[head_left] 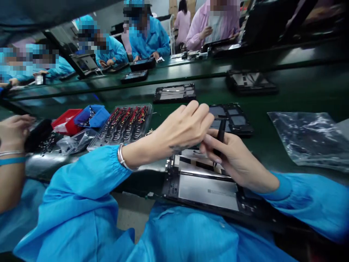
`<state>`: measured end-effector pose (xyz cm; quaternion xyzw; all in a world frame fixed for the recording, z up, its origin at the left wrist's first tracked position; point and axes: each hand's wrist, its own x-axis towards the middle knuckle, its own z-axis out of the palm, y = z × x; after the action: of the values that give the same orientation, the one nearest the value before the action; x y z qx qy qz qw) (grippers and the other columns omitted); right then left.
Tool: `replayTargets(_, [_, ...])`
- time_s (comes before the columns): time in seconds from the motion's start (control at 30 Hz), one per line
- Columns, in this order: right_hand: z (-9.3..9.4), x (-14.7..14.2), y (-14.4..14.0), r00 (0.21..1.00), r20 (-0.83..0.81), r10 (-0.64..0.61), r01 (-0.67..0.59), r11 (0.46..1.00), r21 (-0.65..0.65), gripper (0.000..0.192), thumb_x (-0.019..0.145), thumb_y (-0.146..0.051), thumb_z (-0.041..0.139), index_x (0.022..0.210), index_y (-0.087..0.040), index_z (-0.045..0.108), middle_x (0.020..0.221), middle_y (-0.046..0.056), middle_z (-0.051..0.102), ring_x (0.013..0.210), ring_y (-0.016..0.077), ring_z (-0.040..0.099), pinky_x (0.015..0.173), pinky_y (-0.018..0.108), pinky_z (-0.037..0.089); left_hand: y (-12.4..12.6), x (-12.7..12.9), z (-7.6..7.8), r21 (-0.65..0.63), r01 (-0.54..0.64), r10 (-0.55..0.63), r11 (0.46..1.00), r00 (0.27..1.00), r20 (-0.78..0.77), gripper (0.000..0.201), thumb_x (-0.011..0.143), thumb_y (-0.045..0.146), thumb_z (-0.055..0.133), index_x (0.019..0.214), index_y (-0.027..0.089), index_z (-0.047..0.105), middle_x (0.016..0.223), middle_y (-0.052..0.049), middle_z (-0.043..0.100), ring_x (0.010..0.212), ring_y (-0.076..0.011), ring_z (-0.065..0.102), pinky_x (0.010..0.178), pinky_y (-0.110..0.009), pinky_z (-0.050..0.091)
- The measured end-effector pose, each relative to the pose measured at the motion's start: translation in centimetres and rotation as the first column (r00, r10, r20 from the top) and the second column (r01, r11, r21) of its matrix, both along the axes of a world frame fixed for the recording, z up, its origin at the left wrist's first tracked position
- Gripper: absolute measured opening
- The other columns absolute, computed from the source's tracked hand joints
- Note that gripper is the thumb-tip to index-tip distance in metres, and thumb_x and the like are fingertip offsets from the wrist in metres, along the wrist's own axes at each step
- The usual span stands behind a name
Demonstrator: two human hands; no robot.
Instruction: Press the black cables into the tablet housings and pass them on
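Note:
My left hand [185,123] is closed, knuckles up, its fingertips meeting my right hand; whatever they pinch is hidden. Black tweezers [221,131] stand nearly upright in my right hand [237,156], gripped between thumb and fingers. Below both hands lies an opened tablet housing [208,191] at the bench edge, with a silver battery plate and black strips showing. Just behind my hands, another opened tablet housing [236,118] rests on the green bench, partly covered by my fingers.
A clear tray [127,123] of red-and-black parts sits left, near a blue bin [91,116] and a red bin [67,122]. A plastic bag [308,136] lies right. Another person's hand [13,133] is at far left. More housings [176,92] lie farther back; co-workers sit opposite.

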<state>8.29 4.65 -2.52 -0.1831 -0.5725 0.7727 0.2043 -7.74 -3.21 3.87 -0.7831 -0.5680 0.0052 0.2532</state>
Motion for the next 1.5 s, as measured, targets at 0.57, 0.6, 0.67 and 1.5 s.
replayTargets(0.57, [-0.5,0.0,2.2,0.966,-0.118,-0.230,0.259,0.856,0.447,0.027,0.093,-0.047,0.073,0.112,-0.027,0.075,0.087,0.002,0.070,0.063,0.0142,0.052,0.059,0.030,0.038,-0.3,-1.8,-1.3,0.213,0.001,-0.099,0.977,0.887,0.451,0.019,0.107,0.021,0.047,0.098,0.020,0.064,0.096,-0.007,0.068,0.090,-0.0177,0.065,0.076,-0.032,0.053])
replayTargets(0.6, [-0.5,0.0,2.2,0.978,-0.085,-0.190,0.207,0.918,0.338,0.027,0.092,-0.050,0.073,0.101,-0.025,0.075,0.083,0.002,0.067,0.058,0.0122,0.046,0.055,0.029,0.035,-0.4,-1.6,-1.5,0.240,0.011,-0.098,0.971,0.930,0.355,0.025,0.108,0.021,0.041,0.098,0.021,0.064,0.098,-0.008,0.068,0.091,-0.0188,0.065,0.076,-0.033,0.053])
replayTargets(0.67, [-0.5,0.1,2.2,0.996,-0.046,-0.082,0.087,0.986,0.143,0.037,0.093,-0.055,0.070,0.081,-0.020,0.069,0.077,0.002,0.062,0.057,0.0101,0.040,0.054,0.028,0.033,-0.7,-1.1,-1.8,0.271,0.108,-0.147,0.956,0.981,0.129,0.034,0.110,0.020,0.033,0.098,0.021,0.065,0.094,-0.009,0.069,0.084,-0.0191,0.064,0.071,-0.034,0.052])
replayTargets(1.5, [0.2,-0.9,5.9,0.902,-0.254,-0.350,0.388,0.914,0.119,0.021,0.088,-0.034,0.073,0.084,-0.013,0.071,0.085,0.005,0.072,0.048,0.0045,0.046,0.045,0.024,0.026,22.2,-7.7,-3.3,-0.146,-0.245,0.279,0.959,0.708,0.649,0.018,0.105,0.025,0.055,0.108,0.013,0.068,0.109,-0.011,0.070,0.108,-0.0236,0.066,0.103,-0.041,0.051])
